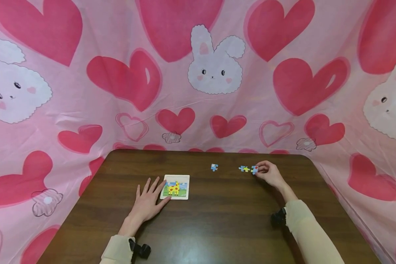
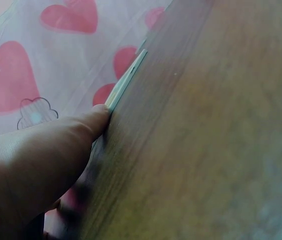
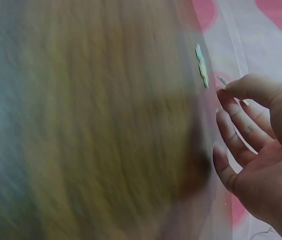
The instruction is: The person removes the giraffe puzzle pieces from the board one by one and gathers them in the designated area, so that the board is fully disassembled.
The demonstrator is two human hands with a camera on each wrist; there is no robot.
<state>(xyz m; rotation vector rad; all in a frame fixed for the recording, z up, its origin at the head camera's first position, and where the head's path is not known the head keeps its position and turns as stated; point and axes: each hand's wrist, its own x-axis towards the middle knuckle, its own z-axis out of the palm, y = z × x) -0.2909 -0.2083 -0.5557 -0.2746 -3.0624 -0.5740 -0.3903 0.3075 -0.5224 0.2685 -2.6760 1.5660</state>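
Note:
A small white-framed puzzle board point(image 1: 174, 197) with a yellow giraffe picture lies on the table. My left hand point(image 1: 147, 202) rests spread beside it, with thumb and index finger touching its left side. In the left wrist view the thumb lies against the edge of the puzzle board point(image 2: 127, 82). My right hand point(image 1: 271, 175) pinches a blue puzzle piece point(image 1: 254, 169) with a red spot between thumb and fingertips. Just left of it is a blue and yellow puzzle piece point(image 1: 244, 169). In the right wrist view, the right hand point(image 3: 263, 135) has its other fingers loosely bent.
Another loose blue and white puzzle piece point(image 1: 214, 167) lies near the far edge, between the board and the right hand. The brown wooden table point(image 1: 211, 227) ends at a pink curtain point(image 1: 231, 106) with hearts and rabbits, which also closes off both sides.

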